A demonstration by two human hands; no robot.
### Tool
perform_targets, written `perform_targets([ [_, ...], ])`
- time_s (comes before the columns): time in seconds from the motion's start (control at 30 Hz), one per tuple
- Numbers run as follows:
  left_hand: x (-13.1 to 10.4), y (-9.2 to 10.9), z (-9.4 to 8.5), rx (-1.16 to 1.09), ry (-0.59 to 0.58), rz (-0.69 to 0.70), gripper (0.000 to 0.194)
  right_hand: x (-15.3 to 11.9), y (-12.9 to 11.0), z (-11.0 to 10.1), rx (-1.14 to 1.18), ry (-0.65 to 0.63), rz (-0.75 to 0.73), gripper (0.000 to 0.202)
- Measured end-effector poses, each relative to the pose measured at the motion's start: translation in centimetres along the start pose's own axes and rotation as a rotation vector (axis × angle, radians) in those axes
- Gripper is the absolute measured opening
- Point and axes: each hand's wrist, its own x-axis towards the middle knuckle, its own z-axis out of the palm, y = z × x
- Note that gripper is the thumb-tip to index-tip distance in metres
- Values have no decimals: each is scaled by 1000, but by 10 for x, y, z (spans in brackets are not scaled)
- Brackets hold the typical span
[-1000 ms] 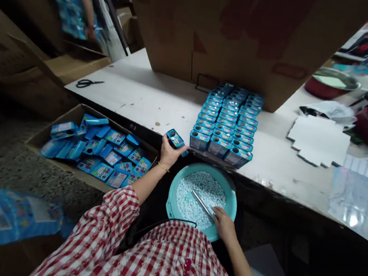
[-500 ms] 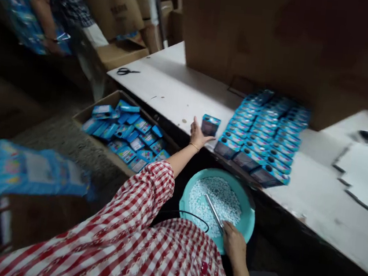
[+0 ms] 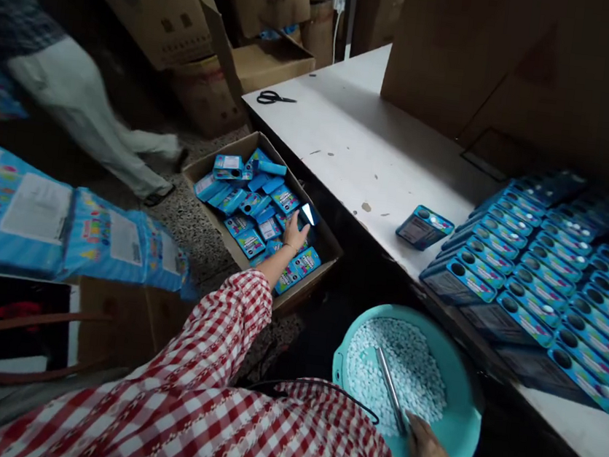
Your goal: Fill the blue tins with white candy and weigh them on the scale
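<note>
My left hand [image 3: 295,236] reaches into an open carton [image 3: 328,257] of small blue printed boxes. Its fingers close on a tilted blue box [image 3: 309,214] whose top catches the light; part of the grip is hidden. In my right hand [image 3: 431,456] is a slim metal tube [image 3: 392,387], slanting into a turquoise basin [image 3: 462,430] of small white pieces [image 3: 406,350]. One blue box [image 3: 424,227] stands alone on the white table [image 3: 340,152]. To its right, several rows of similar boxes [image 3: 529,283] with dark round spots on top are packed side by side.
Black scissors [image 3: 275,98] lie at the table's far left corner. A large cardboard carton [image 3: 466,63] stands at the back of the table. At left are blue printed packs [image 3: 106,235], and a person in pale trousers [image 3: 77,100] is beyond them.
My left hand has left the single blue box on the table and moved left and down into the carton. My right hand stays on the tube. The view has swung left.
</note>
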Motion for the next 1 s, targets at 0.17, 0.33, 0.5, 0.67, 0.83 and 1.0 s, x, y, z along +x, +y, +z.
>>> perform_targets([
  [0.17, 46, 17, 16, 58, -48, 5, 46, -1, -4, -4, -9, -69, 63, 48],
  [0.33, 47, 1, 17, 60, 5, 35, 31, -3, -13, -13, -13, -95, 108, 47],
  [0.5, 36, -13, 10, -79, 46, -266, 27, -2, -16, -15, -1, -88, 86, 46],
  [0.67, 21, -9, -3, -217, -12, -412, 37, 5, -13, -9, 29, -45, 77, 44],
  [0.83, -56, -3, -33, -979, -445, -365, 47, 14, -15, -11, 133, -1, 71, 47],
  [1.0, -158, 24, -41, -1238, -696, -378, 57, 24, -38, -38, 428, 95, 34, 46],
])
